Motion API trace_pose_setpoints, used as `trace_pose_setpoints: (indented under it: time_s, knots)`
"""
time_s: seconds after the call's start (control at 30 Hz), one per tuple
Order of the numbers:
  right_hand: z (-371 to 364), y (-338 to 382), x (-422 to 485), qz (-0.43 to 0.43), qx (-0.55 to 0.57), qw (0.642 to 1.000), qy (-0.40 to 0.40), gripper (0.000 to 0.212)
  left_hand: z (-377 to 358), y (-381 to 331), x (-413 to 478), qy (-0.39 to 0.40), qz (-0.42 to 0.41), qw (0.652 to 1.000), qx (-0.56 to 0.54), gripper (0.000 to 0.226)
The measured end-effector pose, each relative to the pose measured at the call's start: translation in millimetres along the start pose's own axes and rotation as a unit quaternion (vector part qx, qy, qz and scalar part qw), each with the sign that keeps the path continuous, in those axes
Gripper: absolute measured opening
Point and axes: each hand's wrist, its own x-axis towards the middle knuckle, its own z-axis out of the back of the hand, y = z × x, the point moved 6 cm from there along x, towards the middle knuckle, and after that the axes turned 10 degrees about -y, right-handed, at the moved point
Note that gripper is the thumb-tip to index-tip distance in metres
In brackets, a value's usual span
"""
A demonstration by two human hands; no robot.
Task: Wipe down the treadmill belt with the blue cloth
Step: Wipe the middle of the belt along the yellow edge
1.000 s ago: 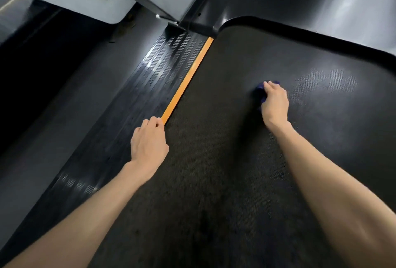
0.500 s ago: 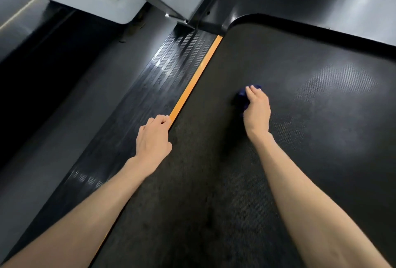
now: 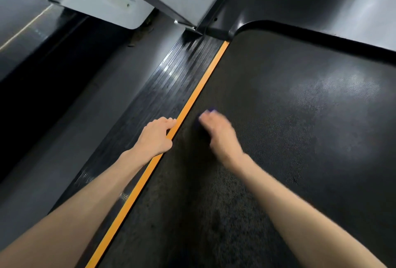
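While the right hand [image 3: 216, 134] is blurred mid-stroke, the blue cloth [image 3: 211, 110] is mostly hidden under it; only a small blue edge is seen past the fingers [image 3: 203, 118], low on the treadmill belt [image 3: 300, 139], just beside the orange strip [image 3: 188, 107]. Fingers look curled down over the cloth, but blur means the grip can't be judged exactly. The left hand [image 3: 156, 137] is laid w/ fingers bent over the orange strip at the ribbed side rail [image 3: 171, 75], nothing held.

Risks, as judged: the bunched cloth could be lost from under the palm on a fast pass; w/ so little cloth spread, coverage could be patchy, esp. the dull hazy patch further right. The stroke could be run into the left hand, since both sit close. Weight on the belt could shift it.

No brand, label or writing can be read.
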Motion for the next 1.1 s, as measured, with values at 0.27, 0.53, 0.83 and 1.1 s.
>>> trace_pose_setpoints:
  time_s: [0.27, 0.53, 0.83, 1.1]
  knots:
    - [-1, -26, 6, 0.048, 0.025, 0.998, 0.013, 0.044, -4, 0, -6, 0.045, -0.018, 0.999, -0.002, 0.077]
    - [-47, 70, -76, 0.128, 0.029, 0.981, 0.141, 0.051, 0, -1, -8, -0.005, -0.054, 0.999, 0.0, 0.068]
    - [104, -114, -105, -0.297, -0.095, 0.936, -0.163, 0.061, -8, -1, -33, -0.071, -0.024, 0.997, -0.001, 0.043]
    - [1, 20, -144, 0.106, -0.054, 0.993, 0.014, 0.054, -5, -28, -37, -0.047, 0.01, 0.993, 0.104, 0.011]
